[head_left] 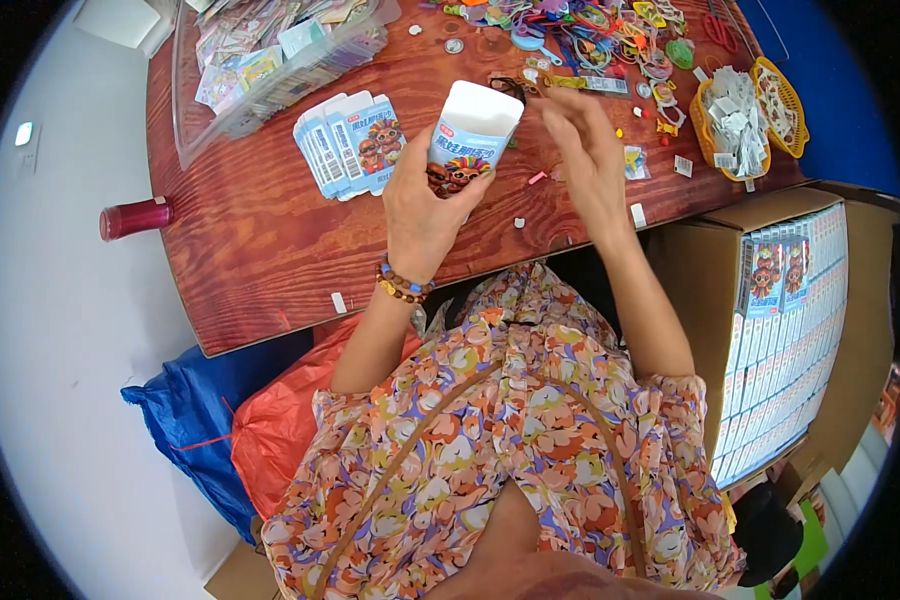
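My left hand (pixel 425 200) is wrapped round a small blue and white carton (pixel 465 145) with a cartoon figure printed on it. Its white flap stands up at the top end. To the right, my right hand (pixel 588 165) is held over the table, apart from the carton, with fingers loosely stretched out and nothing visible in them. A dark, thin trinket (pixel 510 88) lies close to its fingertips, partly behind the carton. Left of my left hand, several flat cartons (pixel 345 148) of the same print lie fanned in an overlapping stack.
Colourful small toys (pixel 610 35) are heaped at the table's far side. A clear plastic bin (pixel 300 95) of packets stands far left. Yellow baskets (pixel 727 160) of white packets sit at right, above a cardboard box (pixel 705 260) packed with cartons. A red cylinder (pixel 135 219) juts from the left edge.
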Available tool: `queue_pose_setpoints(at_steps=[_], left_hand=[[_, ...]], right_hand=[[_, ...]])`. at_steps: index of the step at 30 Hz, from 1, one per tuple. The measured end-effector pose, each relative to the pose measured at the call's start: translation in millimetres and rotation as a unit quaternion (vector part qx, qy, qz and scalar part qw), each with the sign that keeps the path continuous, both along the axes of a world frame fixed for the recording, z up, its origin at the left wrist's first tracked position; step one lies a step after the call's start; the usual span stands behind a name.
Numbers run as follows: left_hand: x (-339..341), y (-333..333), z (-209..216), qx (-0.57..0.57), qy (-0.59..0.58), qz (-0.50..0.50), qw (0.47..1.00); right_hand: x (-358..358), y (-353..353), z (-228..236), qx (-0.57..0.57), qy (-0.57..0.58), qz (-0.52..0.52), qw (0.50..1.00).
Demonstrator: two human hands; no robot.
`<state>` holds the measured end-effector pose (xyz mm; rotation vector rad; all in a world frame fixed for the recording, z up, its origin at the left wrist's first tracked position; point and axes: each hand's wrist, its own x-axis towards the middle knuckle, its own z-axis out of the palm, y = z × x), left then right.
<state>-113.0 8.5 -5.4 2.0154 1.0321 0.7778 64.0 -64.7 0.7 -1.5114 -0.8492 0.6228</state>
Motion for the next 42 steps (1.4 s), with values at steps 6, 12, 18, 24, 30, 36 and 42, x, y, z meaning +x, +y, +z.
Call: queue_pose_setpoints(at_steps=[6,12,18,24,30,36,42], left_hand=[[16.1,-14.5,-3.8,-0.023,-0.038,0.015,0.999],[0.3,-11.9,2.8,-0.209,-0.134,-0.049,0.967],[-7.9,-19.6,7.2,-0.208,-0.172,-0.1,0.958],[-12.4,-16.5,4.6,-0.276,-0.156,-0.186,0.93],[-11.1,-31.5,1.5,-0.324,-0.221,-0.202,0.897],[-14.0,-38.2,2.0,-0.319,-0.18,-0.224,0.903],[-16.9,-45.3,0.9,-0.344,-0.169,-0.223,0.896]], right_hand=[[-35.2,-18.2,-19.7,0.046,0.036,0.024,0.998],[-9.4,-21.7,-16.6,0.02,0.026,0.077,0.996],[10.8,-26.3,-6.4,0.045,-0.07,0.161,0.983],[4.8,-33.7,5.9,0.042,-0.134,0.159,0.977],[4.8,-53.2,23.8,-0.016,-0.005,0.161,0.987],[15.1,-53.0,33.8,-0.042,0.077,0.179,0.98],[21.3,-57.7,42.9,-0.174,0.072,0.255,0.948]])
